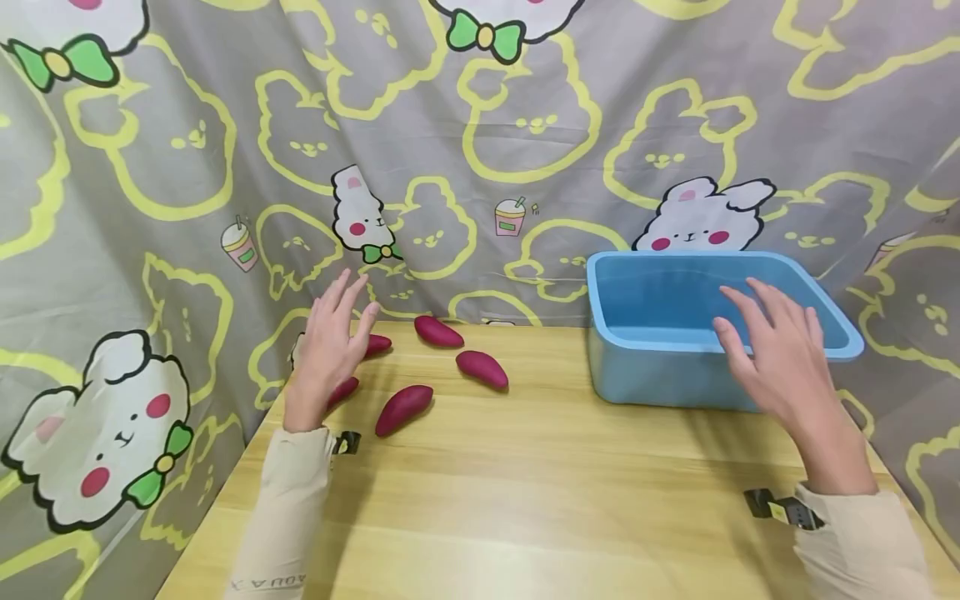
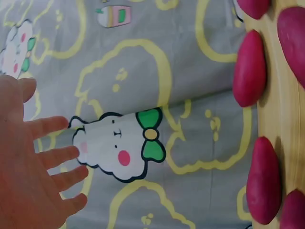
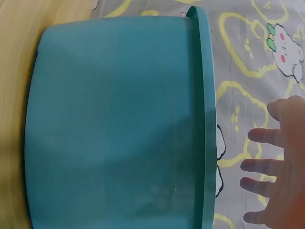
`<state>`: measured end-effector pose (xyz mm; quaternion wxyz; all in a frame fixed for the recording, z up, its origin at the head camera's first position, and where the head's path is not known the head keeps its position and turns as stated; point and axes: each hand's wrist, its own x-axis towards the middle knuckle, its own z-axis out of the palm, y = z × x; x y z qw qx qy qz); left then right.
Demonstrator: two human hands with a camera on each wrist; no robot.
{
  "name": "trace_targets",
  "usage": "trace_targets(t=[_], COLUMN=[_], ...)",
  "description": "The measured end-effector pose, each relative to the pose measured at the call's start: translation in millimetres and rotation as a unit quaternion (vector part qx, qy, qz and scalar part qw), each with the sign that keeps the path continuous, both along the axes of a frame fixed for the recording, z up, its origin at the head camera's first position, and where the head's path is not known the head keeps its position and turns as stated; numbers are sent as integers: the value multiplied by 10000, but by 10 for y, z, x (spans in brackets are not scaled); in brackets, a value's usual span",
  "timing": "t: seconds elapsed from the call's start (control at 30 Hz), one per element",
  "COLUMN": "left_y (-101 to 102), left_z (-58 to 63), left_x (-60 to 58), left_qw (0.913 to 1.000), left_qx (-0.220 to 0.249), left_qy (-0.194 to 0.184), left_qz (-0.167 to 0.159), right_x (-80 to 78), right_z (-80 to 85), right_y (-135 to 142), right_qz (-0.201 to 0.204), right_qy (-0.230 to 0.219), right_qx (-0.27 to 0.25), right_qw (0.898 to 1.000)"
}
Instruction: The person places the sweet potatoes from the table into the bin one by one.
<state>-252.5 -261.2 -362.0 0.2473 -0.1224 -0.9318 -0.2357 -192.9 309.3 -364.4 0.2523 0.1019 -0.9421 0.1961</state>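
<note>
Several purple-red sweet potatoes lie on the left part of the wooden table: one in front [image 1: 405, 409], one to the right [image 1: 482, 368], one at the back [image 1: 438, 332], and two partly hidden by my left hand [image 1: 327, 350]. That hand is held in the air over them, fingers spread and nothing in it. In the left wrist view, sweet potatoes [image 2: 263, 181] line the right side, apart from the fingers. My right hand [image 1: 783, 358] hovers over the near rim of a blue plastic bin [image 1: 667, 377], its fingers loosely spread and holding nothing. The bin's side fills the right wrist view.
A grey curtain [image 1: 435, 117] with yellow outlines and white cartoon animals hangs behind and beside the table [image 1: 480, 500]. The bin stands at the table's back right. Small dark devices sit at both wrists, by the beige sleeves [image 1: 862, 533].
</note>
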Motion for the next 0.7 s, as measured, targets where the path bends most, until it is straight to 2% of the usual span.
trace_targets(t=[0.13,0.27,0.43,0.7], left_y=[35,88,169,204], left_z=[-71,-152,-242,-358], left_x=[69,153,241,309], left_qw=[9991,9973,9952,9916], left_qx=[384,708,966,1260], left_qy=[158,184,133,64], left_qz=[-63,-104,-124,-292], right_x=[35,72,121,110], right_z=[-59,-127,-185,-362], right_y=[-51,-95,-127,-175], right_qz=[76,35,-29,231], right_qy=[279,324,351,723], right_qx=[-434,-837,-1057,-1175], right_qw=[9986,9960,9938,9902])
